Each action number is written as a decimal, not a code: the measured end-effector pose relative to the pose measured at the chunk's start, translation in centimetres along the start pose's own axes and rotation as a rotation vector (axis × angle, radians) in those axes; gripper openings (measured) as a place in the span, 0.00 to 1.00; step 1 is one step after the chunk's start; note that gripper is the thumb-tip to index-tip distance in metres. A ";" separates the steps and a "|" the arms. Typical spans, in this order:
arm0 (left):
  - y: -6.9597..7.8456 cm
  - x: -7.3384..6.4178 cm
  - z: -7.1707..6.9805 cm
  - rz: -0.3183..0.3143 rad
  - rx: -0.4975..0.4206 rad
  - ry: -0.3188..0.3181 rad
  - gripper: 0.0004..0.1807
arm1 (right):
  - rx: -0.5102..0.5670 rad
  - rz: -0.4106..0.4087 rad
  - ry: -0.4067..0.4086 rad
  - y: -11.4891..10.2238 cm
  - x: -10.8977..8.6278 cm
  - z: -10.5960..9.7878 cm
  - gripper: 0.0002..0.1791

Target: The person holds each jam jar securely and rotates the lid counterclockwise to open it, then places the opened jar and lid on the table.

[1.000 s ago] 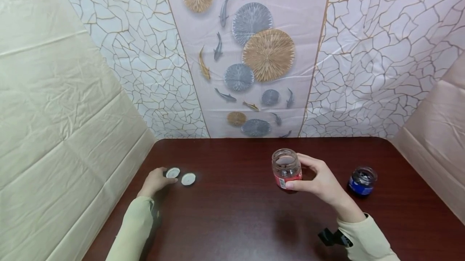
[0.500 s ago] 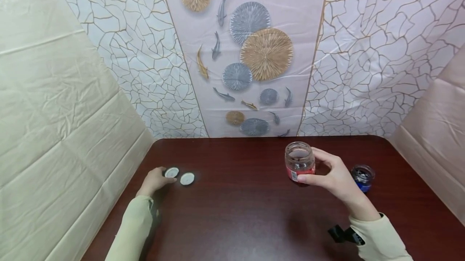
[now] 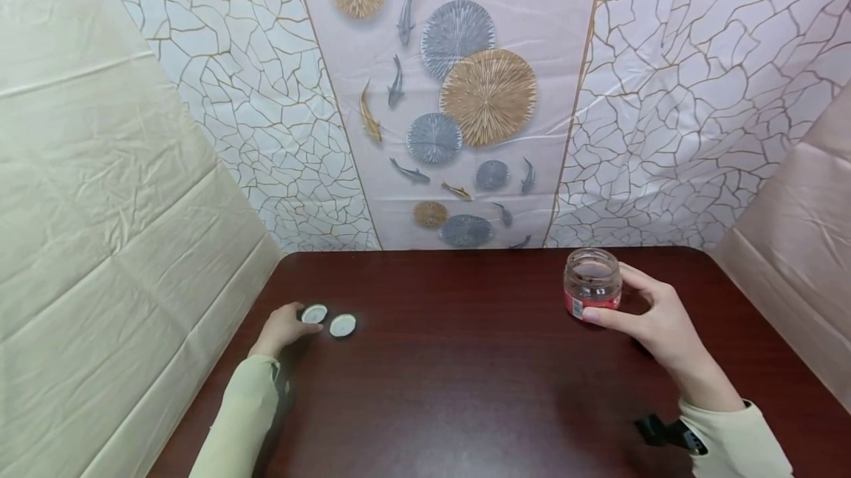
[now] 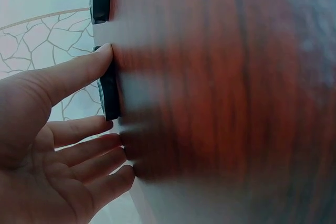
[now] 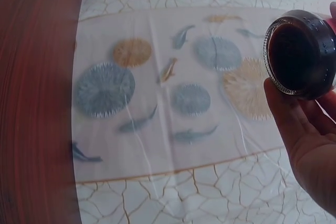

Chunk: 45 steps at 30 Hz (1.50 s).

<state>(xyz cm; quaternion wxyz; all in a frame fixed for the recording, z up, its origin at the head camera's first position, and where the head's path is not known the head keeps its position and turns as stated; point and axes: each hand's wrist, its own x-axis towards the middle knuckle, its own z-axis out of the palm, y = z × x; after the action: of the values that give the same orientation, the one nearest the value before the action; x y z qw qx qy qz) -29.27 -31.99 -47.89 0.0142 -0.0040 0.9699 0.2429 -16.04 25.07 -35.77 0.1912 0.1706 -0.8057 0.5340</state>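
My right hand (image 3: pixel 665 326) holds an open glass jar (image 3: pixel 592 287) with a red label, upright above the right side of the table. Dark residue clings inside it. In the right wrist view the jar's dark glass base (image 5: pixel 294 56) shows, fingers and thumb around its side. At the table's left, my left hand (image 3: pixel 279 332) has thumb and index finger at opposite edges of a round jar lid (image 3: pixel 315 314), lying with its white inside up. In the left wrist view that lid's black rim (image 4: pixel 108 95) sits between thumb and index finger. A second lid (image 3: pixel 343 325) lies just right of it.
The dark red-brown wooden table (image 3: pixel 439 389) ends at a patterned cloth backdrop (image 3: pixel 465 197). Cream cloth walls (image 3: pixel 133 241) rise at the left and right sides. A black strap (image 3: pixel 668 434) hangs at the right wrist.
My right hand has carried the red-labelled jar rightward and slightly farther back. The blue-labelled jar at the right is now hidden behind that hand. My left hand stays at the lid.
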 end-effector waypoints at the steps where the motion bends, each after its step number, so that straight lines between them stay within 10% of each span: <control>1: 0.0 0.0 0.0 -0.002 0.000 -0.001 0.40 | -0.002 0.001 0.011 0.1 0.0 -0.2 0.33; 27: 0.4 0.2 -0.1 0.023 0.008 0.031 0.40 | -0.060 0.198 0.350 3.3 -1.5 -7.5 0.29; 35: 0.4 0.3 0.0 0.037 0.000 0.048 0.39 | 0.364 0.173 0.449 4.7 -1.6 -8.9 0.30; 45: 0.5 -0.2 0.3 0.034 -0.013 0.053 0.37 | 0.386 0.278 0.579 6.8 -1.3 -9.9 0.28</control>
<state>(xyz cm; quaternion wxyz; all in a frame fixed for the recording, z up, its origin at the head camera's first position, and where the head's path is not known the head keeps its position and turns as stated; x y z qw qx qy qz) -29.09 -31.39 -47.86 -0.0155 0.0060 0.9683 0.2494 -16.91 36.81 -38.28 0.3011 -0.0658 -0.6183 0.7229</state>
